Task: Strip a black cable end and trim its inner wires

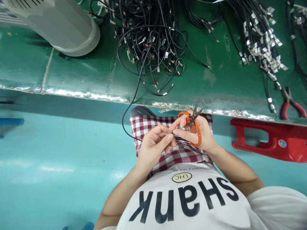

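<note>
A black cable (123,123) hangs over the table edge from the pile and runs into my left hand (155,142), whose thumb and fingers are pinched on it near its end. My right hand (203,132) has a pair of scissors (198,135) with orange handles hooked in its fingers, blades pointing away from me and slightly apart. The thumb and forefinger of that same hand meet the cable end beside my left fingertips. Fingers cover most of the cable tip. Both hands are above my lap, in front of the table.
On the green table (96,76) lies a tangled pile of black cables (148,38) with bare ends. A bundle with silvery tips (266,44) is at the right, near red-handled pliers (289,103). A grey machine housing (69,28) stands left. Below the edge is a red plastic stool (271,140).
</note>
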`<state>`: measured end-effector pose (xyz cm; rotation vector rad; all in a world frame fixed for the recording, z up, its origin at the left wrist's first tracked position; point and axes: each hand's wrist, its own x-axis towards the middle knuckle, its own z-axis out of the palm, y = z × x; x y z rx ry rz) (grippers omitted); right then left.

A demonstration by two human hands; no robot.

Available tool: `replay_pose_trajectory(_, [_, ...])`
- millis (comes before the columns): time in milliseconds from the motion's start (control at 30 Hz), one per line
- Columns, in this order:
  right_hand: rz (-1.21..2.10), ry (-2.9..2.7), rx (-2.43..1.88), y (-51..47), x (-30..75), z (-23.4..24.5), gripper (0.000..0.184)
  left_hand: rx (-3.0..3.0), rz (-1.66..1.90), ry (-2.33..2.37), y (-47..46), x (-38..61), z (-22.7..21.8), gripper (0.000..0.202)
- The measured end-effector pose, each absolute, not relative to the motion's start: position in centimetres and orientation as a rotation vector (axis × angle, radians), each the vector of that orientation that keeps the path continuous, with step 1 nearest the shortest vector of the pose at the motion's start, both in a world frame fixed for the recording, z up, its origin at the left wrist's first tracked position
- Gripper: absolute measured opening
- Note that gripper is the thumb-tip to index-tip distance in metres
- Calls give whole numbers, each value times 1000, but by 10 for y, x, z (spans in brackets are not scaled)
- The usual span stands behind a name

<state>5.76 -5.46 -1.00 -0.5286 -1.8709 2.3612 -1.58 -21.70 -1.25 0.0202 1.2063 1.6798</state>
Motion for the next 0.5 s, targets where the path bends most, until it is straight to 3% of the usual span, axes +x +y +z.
replay_pose_trajectory(200, [2206, -1851, -675, -60, 59, -14, 36, 52, 1690, 1375, -217, -13, -14, 17])
replay_pose_trajectory(500, [1522, -2437, -440, -62, 66, -4, 20, 298, 1658, 1954, -216, -3, -14, 9])
